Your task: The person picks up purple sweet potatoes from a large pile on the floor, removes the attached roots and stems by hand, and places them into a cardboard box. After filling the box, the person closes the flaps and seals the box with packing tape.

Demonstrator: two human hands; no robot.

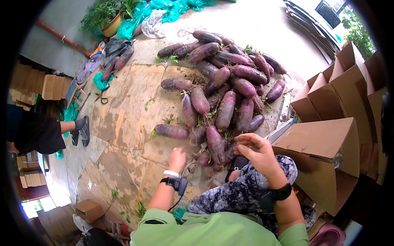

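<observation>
Left hand [177,159]: fingers curled and blurred; whether the grip holds anything cannot be told. Right hand [257,151]: grip narrow, thumb held a little apart from the bent fingers.

The purple roots [225,110] lie heaped on the floor ahead of both hands. The left hand is near the heap's lower left edge, just below a single root [171,131] lying crosswise with leaf stubs at its left end. The right hand is beside the heap's lower right edge, near an upright-lying root [215,144].

Containers: an open carton [316,137] stands right of the right hand, flap raised; further cartons [328,96] stand behind it. At the upper left, a pot [111,27] holds a leafy plant.

Surroundings: flattened cardboard [129,104] covers the floor left of and below the heap. The patterned trouser knee [242,186] and a black sandal [238,163] occupy the near right side, close to the roots. Teal bags [174,10] lie beyond. Two more roots [119,63] rest by dark cloth [117,47]. At the left, another person's sandalled foot [84,131] stands on the floor.
</observation>
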